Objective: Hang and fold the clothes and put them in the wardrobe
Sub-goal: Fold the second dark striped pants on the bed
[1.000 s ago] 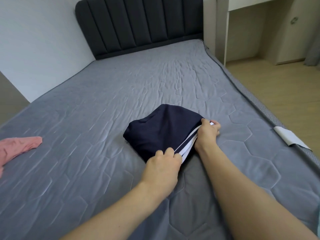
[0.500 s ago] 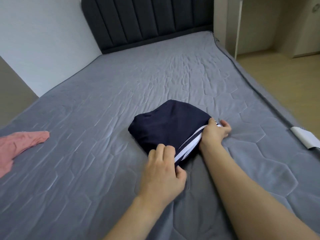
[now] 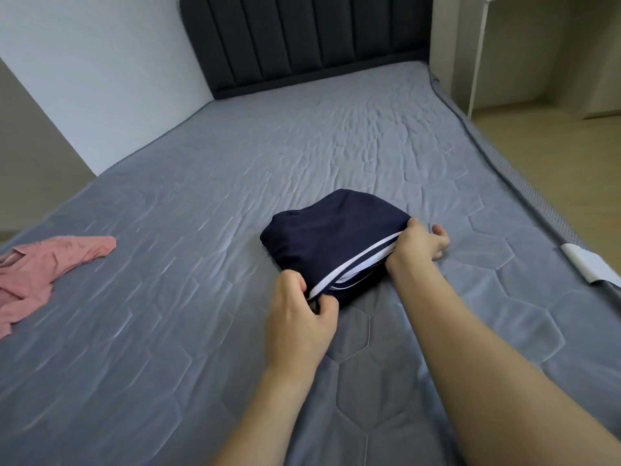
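A folded navy garment [image 3: 331,235] with white trim lies in the middle of the grey quilted mattress [image 3: 336,136]. My left hand [image 3: 299,317] pinches its near corner at the white edge. My right hand [image 3: 418,243] grips the garment's right corner, thumb on top and fingers tucked under the fabric. A crumpled pink garment [image 3: 43,264] lies on the mattress at the far left, apart from both hands.
A dark padded headboard [image 3: 302,38] stands at the far end against a white wall. A white label [image 3: 591,264] hangs at the mattress's right edge. Wooden floor [image 3: 578,173] and a white desk leg [image 3: 479,55] lie to the right.
My left hand has curled tighter around the near corner of the navy garment. The view has shifted left, so more of the pink garment shows.
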`<state>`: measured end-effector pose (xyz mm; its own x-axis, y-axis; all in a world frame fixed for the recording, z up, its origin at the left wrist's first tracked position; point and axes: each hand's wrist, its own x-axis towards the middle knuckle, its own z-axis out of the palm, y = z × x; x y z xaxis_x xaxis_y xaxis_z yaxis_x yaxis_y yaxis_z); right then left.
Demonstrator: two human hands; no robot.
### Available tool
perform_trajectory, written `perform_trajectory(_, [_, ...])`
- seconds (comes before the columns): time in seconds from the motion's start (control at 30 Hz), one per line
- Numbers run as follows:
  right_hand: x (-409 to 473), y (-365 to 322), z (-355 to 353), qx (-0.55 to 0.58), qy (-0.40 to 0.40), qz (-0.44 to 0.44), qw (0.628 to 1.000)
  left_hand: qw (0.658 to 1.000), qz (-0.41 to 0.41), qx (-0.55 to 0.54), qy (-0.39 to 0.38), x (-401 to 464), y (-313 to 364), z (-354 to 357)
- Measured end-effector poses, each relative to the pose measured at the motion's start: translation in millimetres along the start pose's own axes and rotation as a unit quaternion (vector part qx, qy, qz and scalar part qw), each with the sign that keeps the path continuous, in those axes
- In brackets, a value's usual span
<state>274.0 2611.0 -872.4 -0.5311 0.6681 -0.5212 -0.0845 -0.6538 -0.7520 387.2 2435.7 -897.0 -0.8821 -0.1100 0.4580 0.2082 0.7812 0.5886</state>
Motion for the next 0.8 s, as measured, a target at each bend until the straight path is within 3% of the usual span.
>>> perform_trajectory(0.13, [-5, -3, 0, -0.025, -0.025, 0.044, 0.998, 0.997, -0.029, 0.064, 0.006, 0, -8, -1])
perform_trajectory(0.23, [-12, -3, 3, -0.060, -0.048, 0.083, 0.994, 0.989, -0.126, -0.009, 0.078, 11, 2, 3])
perform_trajectory(0.3, [-18, -2, 6, -0.058, -0.078, 0.124, 0.987, 0.975, -0.201, -0.050, 0.086, 10, 10, 8])
perform_trajectory(0.37, [-22, 0, 6, -0.073, -0.134, 0.162, 0.975, 0.985, -0.171, 0.012, 0.017, -4, 16, 9])
perform_trajectory(0.43, [-20, 3, 3, -0.099, -0.147, 0.163, 0.971, 0.984, -0.052, 0.120, -0.121, -23, 20, 3])
perform_trajectory(0.5, [-14, 4, -2, -0.089, -0.120, 0.151, 0.977, 0.963, 0.038, 0.125, -0.236, -24, 19, -12])
perform_trajectory(0.53, [-12, 3, -4, -0.069, -0.109, 0.146, 0.981, 0.965, 0.039, 0.090, -0.241, -11, 16, -21])
perform_trajectory(0.6, [-12, 2, -6, -0.045, -0.123, 0.146, 0.981, 0.989, -0.034, -0.007, -0.145, 36, 9, -31])
perform_trajectory(0.67, [-17, -1, -7, -0.073, -0.174, 0.154, 0.970, 0.989, -0.121, -0.031, -0.082, 100, 4, -34])
perform_trajectory(0.73, [-18, -1, -8, -0.125, -0.208, 0.157, 0.957, 0.976, -0.178, -0.018, -0.124, 156, -6, -26])
perform_trajectory(0.8, [-12, 2, -10, -0.132, -0.223, 0.151, 0.954, 0.945, -0.214, -0.072, -0.236, 189, -19, -7])
